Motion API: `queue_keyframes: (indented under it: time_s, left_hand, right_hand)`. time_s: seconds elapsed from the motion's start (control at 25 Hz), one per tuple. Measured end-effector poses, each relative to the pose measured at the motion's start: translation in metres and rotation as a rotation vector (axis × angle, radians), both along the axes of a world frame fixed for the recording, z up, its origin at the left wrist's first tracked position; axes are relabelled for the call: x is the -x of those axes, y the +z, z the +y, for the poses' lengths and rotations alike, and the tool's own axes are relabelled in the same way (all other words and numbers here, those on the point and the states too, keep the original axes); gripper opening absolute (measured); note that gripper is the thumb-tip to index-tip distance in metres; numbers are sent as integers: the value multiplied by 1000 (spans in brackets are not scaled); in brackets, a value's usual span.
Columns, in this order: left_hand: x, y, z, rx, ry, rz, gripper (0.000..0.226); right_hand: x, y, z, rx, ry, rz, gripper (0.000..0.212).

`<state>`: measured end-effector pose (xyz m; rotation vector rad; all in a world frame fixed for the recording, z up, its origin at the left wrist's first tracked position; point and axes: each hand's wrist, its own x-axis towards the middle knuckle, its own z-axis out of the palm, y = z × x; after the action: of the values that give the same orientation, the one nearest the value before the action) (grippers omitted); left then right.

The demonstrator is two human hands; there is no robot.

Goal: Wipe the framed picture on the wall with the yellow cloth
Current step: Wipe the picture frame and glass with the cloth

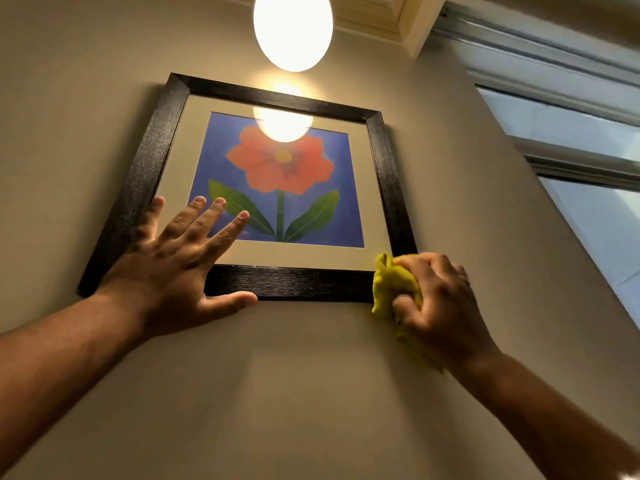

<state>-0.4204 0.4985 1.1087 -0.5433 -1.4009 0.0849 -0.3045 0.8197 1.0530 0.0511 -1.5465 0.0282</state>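
The framed picture [382, 157] hangs on the beige wall above me: a dark wooden frame, a cream mat, a red flower on blue under glass. My left hand [176, 261] lies flat with spread fingers over the frame's lower left corner, its thumb under the bottom rail. At the lower right corner my right hand [438, 303] is bunched around the yellow cloth [391, 285], which presses against that corner of the frame. Part of the cloth is hidden behind the hand.
A glowing egg-shaped lamp [292, 29] hangs above the picture and reflects in the glass. A window [588, 188] with a pale frame runs along the right. Bare wall [277, 375] stretches below the picture.
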Motion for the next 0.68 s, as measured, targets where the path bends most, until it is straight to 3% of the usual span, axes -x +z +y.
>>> queue_keyframes:
  time_s: [0.12, 0.24, 0.32, 0.4, 0.48, 0.6, 0.68]
  left_hand:
    - [1, 0, -1, -6, -2, 3, 102]
    - [2, 0, 0, -7, 5, 14, 102]
    - [2, 0, -1, -6, 13, 10, 102]
    - [2, 0, -1, -15, 16, 8, 103]
    - [1, 0, 0, -19, 7, 1, 104]
    - [-2, 0, 1, -14, -1, -9, 104]
    - [-2, -1, 2, -19, 1, -17, 105]
  right_hand:
    - [3, 89, -8, 16, -34, 134, 48]
    - [-10, 208, -12, 90, 55, -48, 57]
    - [-19, 243, -19, 134, 81, -171, 62]
    - [-22, 226, -21, 121, 65, -185, 67]
    - [-20, 156, -10, 69, 68, -151, 69]
    - [-16, 43, 5, 20, 184, -76, 56]
    - [-15, 21, 5, 56, 140, 7, 50]
